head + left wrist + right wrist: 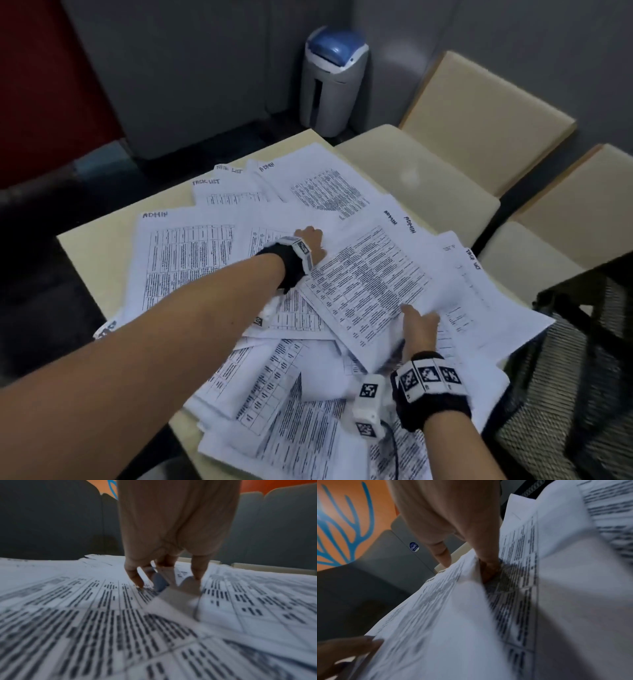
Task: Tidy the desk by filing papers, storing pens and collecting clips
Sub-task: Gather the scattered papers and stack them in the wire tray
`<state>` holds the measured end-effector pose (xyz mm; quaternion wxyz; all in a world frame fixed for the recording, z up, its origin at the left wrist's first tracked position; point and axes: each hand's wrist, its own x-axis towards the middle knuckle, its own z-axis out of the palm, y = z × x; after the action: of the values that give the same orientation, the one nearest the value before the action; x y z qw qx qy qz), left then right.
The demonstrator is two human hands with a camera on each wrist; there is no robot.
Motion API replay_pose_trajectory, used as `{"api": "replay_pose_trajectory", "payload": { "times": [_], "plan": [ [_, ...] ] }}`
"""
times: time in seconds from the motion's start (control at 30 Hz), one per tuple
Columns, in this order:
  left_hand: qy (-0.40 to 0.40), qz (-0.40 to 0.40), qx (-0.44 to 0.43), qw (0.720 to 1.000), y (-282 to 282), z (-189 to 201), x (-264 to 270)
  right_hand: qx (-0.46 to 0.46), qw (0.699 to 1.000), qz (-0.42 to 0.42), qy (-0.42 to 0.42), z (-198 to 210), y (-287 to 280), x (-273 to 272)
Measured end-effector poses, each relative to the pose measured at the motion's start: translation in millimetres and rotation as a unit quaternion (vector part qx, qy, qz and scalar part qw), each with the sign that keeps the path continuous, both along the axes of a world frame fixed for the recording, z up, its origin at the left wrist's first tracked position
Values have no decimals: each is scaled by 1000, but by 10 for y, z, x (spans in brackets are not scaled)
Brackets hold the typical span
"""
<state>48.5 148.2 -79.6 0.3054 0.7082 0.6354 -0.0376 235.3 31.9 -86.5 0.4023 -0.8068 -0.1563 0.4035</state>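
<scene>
Printed paper sheets (191,260) headed ADMIN and TASK LIST lie scattered in overlapping layers over the cream desk (85,260). One tilted ADMIN sheet (370,284) lies on top at the middle. My left hand (311,240) is at its far left corner. In the left wrist view the curled fingertips (137,582) stand on the papers with the raised sheet corner (173,592) between them. My right hand (419,325) grips the near edge of that sheet, with the thumb (351,649) on top and a finger (488,569) tucked beneath. No pens or clips show.
A grey bin with a blue lid (334,78) stands on the floor beyond the desk's far corner. Cream chairs (479,113) line the right side. A black mesh basket (589,359) sits at the near right, against the paper pile.
</scene>
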Motion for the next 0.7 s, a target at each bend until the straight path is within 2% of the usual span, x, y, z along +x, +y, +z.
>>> {"api": "replay_pose_trajectory", "payload": {
  "times": [0.1,0.17,0.23,0.33,0.4,0.5,0.6,0.7],
  "plan": [
    [-69,2,-34,997,-348,-77,56,4,999,27,23,24,10,-47],
    [-82,-8,-80,993,-550,-111,-21,-11,998,58,-1,59,-40,-64],
    [-70,-3,-70,995,-676,-95,-237,-9,991,98,-87,103,-61,-68],
    [3,142,18,990,-780,-108,-718,72,963,118,-232,308,-49,-62],
    [47,194,-6,980,-906,-181,-990,169,946,62,-271,524,-37,-93],
    [69,183,-21,981,-1056,-322,-1218,298,902,-86,-300,816,-40,-107],
    [76,161,1,984,-1110,-329,-1303,364,865,-211,-274,888,-30,-8],
    [74,153,2,985,-1189,-294,-1234,407,863,-234,-185,837,18,-44]
  ]
}}
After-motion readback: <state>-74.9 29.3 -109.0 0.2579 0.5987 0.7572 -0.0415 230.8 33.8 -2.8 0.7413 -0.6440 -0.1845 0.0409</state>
